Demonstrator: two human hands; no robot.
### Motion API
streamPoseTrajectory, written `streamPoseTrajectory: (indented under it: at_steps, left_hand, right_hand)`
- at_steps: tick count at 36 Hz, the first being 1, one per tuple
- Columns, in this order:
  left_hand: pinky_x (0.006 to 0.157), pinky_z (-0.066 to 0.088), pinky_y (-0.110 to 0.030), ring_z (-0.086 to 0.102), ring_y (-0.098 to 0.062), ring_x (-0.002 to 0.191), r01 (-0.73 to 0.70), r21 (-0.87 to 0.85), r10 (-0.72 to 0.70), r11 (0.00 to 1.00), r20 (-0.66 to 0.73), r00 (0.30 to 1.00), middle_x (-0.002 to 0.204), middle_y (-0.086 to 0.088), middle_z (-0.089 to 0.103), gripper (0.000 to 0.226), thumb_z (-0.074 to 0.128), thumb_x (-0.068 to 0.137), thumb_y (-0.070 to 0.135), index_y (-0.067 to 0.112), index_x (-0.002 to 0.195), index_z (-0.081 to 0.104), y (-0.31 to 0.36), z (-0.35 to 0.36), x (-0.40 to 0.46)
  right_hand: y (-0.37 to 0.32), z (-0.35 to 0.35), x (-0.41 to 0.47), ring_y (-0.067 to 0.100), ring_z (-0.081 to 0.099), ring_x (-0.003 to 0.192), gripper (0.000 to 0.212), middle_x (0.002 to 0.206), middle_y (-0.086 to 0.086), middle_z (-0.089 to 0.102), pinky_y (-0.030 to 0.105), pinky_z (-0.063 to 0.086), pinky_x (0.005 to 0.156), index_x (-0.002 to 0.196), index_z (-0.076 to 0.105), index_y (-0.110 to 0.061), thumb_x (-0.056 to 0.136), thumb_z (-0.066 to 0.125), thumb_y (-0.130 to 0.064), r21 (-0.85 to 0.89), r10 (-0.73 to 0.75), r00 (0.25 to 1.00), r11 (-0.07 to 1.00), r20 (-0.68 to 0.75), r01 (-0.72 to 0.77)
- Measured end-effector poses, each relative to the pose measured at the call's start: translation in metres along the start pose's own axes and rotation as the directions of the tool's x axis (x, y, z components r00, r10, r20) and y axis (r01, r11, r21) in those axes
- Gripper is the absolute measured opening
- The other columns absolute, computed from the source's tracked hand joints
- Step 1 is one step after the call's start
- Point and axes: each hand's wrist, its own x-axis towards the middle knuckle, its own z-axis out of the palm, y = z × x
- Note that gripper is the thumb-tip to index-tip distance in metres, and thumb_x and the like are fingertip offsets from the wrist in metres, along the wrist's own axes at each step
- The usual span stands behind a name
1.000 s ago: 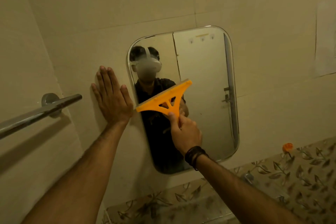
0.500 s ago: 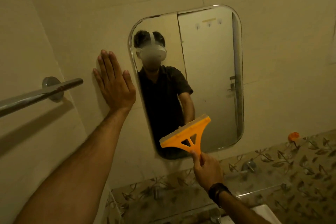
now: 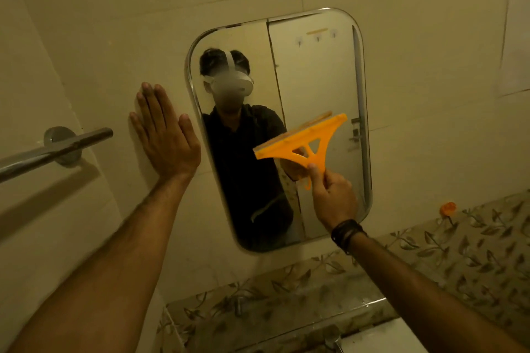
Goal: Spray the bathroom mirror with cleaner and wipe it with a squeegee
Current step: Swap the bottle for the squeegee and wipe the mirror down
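Note:
A rounded rectangular mirror (image 3: 318,71) hangs on the beige tiled wall. My right hand (image 3: 332,198) grips the handle of an orange squeegee (image 3: 304,140), whose blade is tilted and lies against the glass in the middle right part of the mirror. My left hand (image 3: 166,135) presses flat on the wall tile just left of the mirror, fingers straight and pointing up. No spray bottle is in view. The mirror reflects a person in a dark shirt and a white door.
A chrome towel bar (image 3: 57,149) juts out from the left wall near my left forearm. Below the mirror runs a band of leaf-patterned tiles (image 3: 473,252) with a small orange object (image 3: 448,208) on it. A tap (image 3: 334,337) and white basin edge sit at the bottom.
The squeegee went down the left-middle of the mirror to its lower edge, then came back up and to the right. My left hand stayed flat on the wall.

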Motion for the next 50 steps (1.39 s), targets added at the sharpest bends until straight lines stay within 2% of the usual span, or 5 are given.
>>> streamPoseTrajectory:
  at_steps: [18,35,40,44,50]
  left_hand:
    - [0.130,0.005,-0.052,0.008,-0.032,0.160,0.023,0.016,-0.023,1.000,0.023,0.999,0.172,-0.017,0.010,0.067,0.023,0.109,0.040,0.006,0.164,0.006,-0.002,0.006,-0.043]
    - [0.130,0.005,-0.053,0.006,-0.032,0.161,0.026,0.010,-0.026,1.000,0.031,0.999,0.172,-0.016,0.008,0.068,0.024,0.108,0.040,0.007,0.164,0.006,-0.005,0.007,-0.050]
    - [0.130,0.004,-0.051,0.007,-0.031,0.160,0.017,0.015,-0.017,1.000,0.020,1.000,0.172,-0.016,0.009,0.068,0.026,0.108,0.040,0.007,0.164,0.007,-0.007,0.008,-0.050]
    - [0.130,0.004,-0.051,0.008,-0.032,0.160,0.004,0.022,-0.004,1.000,0.007,1.000,0.172,-0.017,0.010,0.068,0.030,0.108,0.038,0.006,0.164,0.008,-0.008,0.009,-0.050]
    - [0.130,0.006,-0.052,0.010,-0.033,0.160,0.003,0.024,-0.003,1.000,0.003,1.000,0.172,-0.018,0.012,0.067,0.029,0.109,0.038,0.005,0.164,0.010,-0.008,0.008,-0.051]
  right_hand:
    - [0.116,-0.004,-0.109,0.009,0.032,0.044,0.055,0.047,-0.006,0.035,0.028,0.023,0.049,0.053,0.041,-0.022,0.087,0.033,-0.065,-0.072,0.273,0.947,0.962,0.171,-0.264]
    - [0.029,0.017,-0.069,0.013,0.039,0.044,0.049,0.048,-0.006,0.039,0.032,0.026,0.043,0.060,0.044,-0.028,0.094,0.037,-0.062,0.010,-0.020,0.995,1.000,0.095,0.019]
    - [0.022,0.048,-0.083,0.010,0.038,0.043,0.057,0.049,-0.007,0.040,0.027,0.028,0.046,0.067,0.050,-0.019,0.094,0.031,-0.065,-0.039,-0.005,0.978,0.999,0.208,0.014]
    - [0.039,0.055,-0.097,0.008,0.043,0.044,0.046,0.048,-0.009,0.038,0.021,0.024,0.047,0.060,0.043,-0.031,0.094,0.034,-0.062,-0.065,0.056,0.970,0.997,0.237,-0.042]
    - [0.090,0.053,-0.123,0.007,0.035,0.044,0.056,0.050,-0.007,0.041,0.031,0.030,0.047,0.060,0.046,-0.027,0.089,0.027,-0.071,-0.113,0.138,0.957,0.987,0.256,-0.112]
